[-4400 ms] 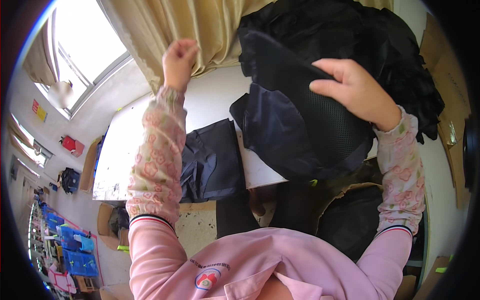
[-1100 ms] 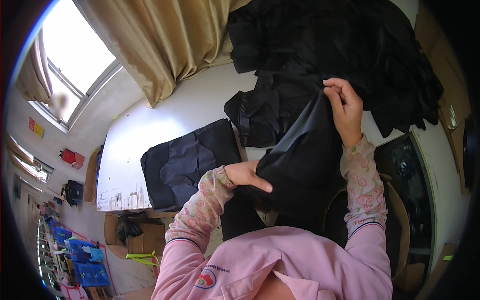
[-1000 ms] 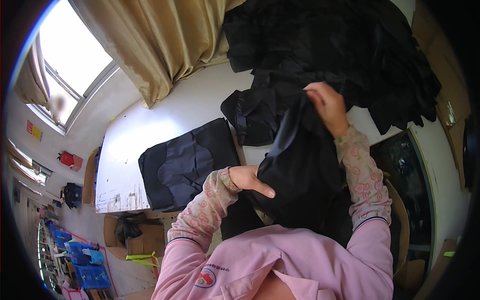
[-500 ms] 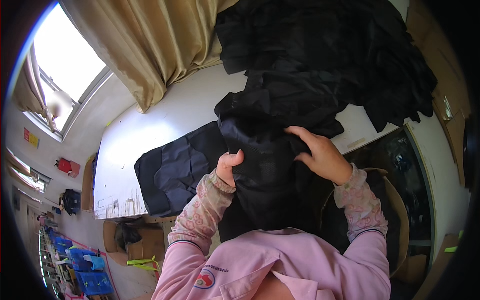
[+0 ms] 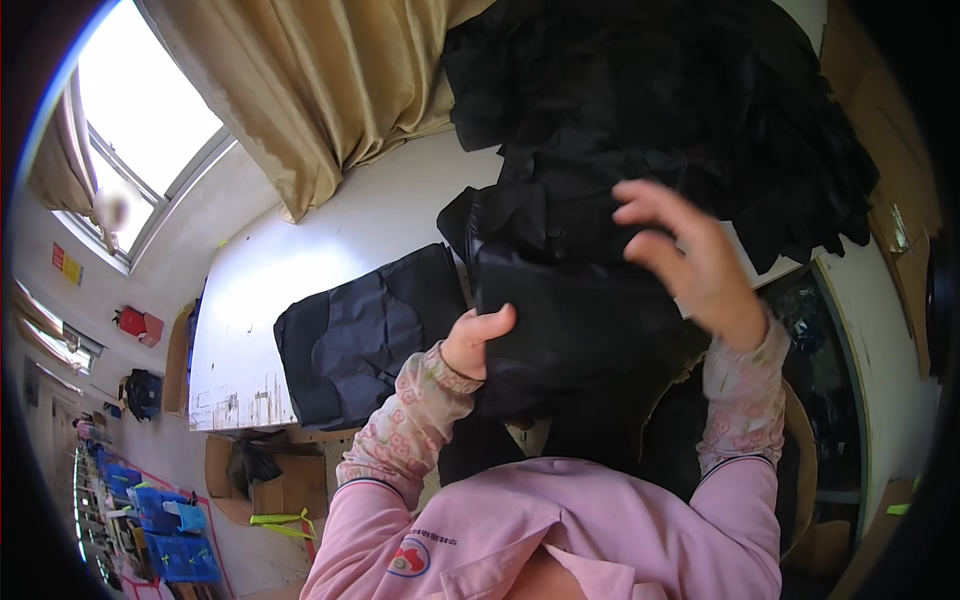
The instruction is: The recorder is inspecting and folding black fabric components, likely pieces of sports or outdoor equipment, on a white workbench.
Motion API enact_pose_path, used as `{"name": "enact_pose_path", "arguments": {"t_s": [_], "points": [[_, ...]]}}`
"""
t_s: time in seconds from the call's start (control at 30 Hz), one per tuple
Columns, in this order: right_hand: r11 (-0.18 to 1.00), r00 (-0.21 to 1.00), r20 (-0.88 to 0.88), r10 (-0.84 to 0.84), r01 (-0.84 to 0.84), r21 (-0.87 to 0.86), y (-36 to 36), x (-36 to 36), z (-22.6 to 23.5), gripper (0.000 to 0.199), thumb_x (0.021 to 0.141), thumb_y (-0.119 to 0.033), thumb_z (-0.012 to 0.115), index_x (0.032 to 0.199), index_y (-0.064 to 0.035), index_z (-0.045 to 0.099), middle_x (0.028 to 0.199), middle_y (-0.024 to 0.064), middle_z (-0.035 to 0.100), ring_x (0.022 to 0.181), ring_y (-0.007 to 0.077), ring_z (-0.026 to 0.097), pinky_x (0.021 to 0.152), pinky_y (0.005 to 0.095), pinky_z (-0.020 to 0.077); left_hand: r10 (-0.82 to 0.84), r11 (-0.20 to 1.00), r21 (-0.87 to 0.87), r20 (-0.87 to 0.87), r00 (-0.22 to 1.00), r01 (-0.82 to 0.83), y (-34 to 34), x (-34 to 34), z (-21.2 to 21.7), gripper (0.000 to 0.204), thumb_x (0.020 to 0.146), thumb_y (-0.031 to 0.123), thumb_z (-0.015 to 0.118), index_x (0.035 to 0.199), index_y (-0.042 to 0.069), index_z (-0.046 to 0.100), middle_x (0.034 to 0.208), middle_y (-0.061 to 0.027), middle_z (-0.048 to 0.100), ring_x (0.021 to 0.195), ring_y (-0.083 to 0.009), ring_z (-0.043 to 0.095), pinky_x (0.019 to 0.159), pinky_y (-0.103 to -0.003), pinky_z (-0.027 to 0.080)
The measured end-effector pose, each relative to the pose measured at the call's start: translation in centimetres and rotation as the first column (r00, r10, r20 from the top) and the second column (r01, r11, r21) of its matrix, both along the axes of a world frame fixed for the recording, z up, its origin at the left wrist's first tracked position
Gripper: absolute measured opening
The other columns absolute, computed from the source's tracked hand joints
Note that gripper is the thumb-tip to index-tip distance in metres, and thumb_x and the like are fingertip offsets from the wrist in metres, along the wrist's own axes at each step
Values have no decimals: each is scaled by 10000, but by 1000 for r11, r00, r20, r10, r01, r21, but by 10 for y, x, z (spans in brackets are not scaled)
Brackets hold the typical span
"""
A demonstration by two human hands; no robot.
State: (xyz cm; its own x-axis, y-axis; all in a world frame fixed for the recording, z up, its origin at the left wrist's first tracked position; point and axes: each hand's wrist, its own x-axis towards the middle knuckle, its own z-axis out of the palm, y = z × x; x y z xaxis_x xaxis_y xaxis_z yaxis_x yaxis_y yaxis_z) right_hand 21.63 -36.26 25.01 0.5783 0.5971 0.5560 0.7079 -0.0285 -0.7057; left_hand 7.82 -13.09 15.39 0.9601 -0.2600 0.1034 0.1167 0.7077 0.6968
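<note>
My left hand (image 5: 478,342) grips the left edge of a black fabric piece (image 5: 580,320), its thumb lying on top and its fingers hidden beneath the cloth. The piece hangs over the near edge of the table in front of me. Raised above its far right part, my right hand (image 5: 695,265) has its fingers apart and holds nothing; it is somewhat blurred. Left of my left hand lies a flat, folded black fabric piece (image 5: 370,335) with a curved, shinier panel. A large heap of black fabric pieces (image 5: 650,90) covers the far right of the table.
The white table (image 5: 240,330) reaches under the cloth. A beige curtain (image 5: 300,90) hangs at its far side near a window (image 5: 150,100). Cardboard boxes (image 5: 290,485) stand below on the left; a large round-rimmed container (image 5: 800,450) is at my right. Blue bins (image 5: 180,555) line the far left.
My right hand has let go of the cloth and lifted up and to the right. The held piece now lies flatter and squarer, and my left hand has shifted slightly right.
</note>
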Motion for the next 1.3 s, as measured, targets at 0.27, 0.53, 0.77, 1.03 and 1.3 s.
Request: {"name": "enact_pose_path", "arguments": {"t_s": [0.27,0.53,0.77,1.03,1.3], "points": [[982,938,308,-157,182,-55,24,-25,-31,285,804,-203,707,992,-15,605,840,123,646,716,305,631,594,359,492,434,873,225,45,900,-432,-19,35,25,247,979,211,523,1177,62,517,1066,-9,590,944,-92,566,837,-240,469],[980,911,414,-2,84,-178,7,-9,-30,171,812,-172,692,896,-38,626,733,111,642,629,291,632,523,341,482,424,905,51,-148,893,-422,17,30,29,236,946,215,529,978,5,632,953,-74,682,866,-174,648,804,-305,513],[945,889,447,99,57,-323,5,-17,-15,275,770,-282,742,731,-38,621,599,100,589,505,274,567,458,327,413,570,819,223,-203,796,-529,7,37,42,246,953,255,519,907,41,632,790,-24,649,701,-137,622,698,-252,499],[998,998,8,-55,55,34,-4,37,37,149,877,-122,662,935,13,686,754,-2,653,685,44,560,642,180,445,573,774,351,-36,819,-527,46,26,-29,401,978,455,437,1077,96,583,960,-12,605,880,-125,553,814,-274,411],[935,842,-466,273,-118,335,-9,48,87,255,939,-253,593,1081,-47,643,979,17,682,826,92,650,743,210,512,354,878,414,-225,908,-240,-24,-6,-126,727,915,504,538,1463,117,258,1431,-109,375,1321,-255,374,1073,-433,283]]}}
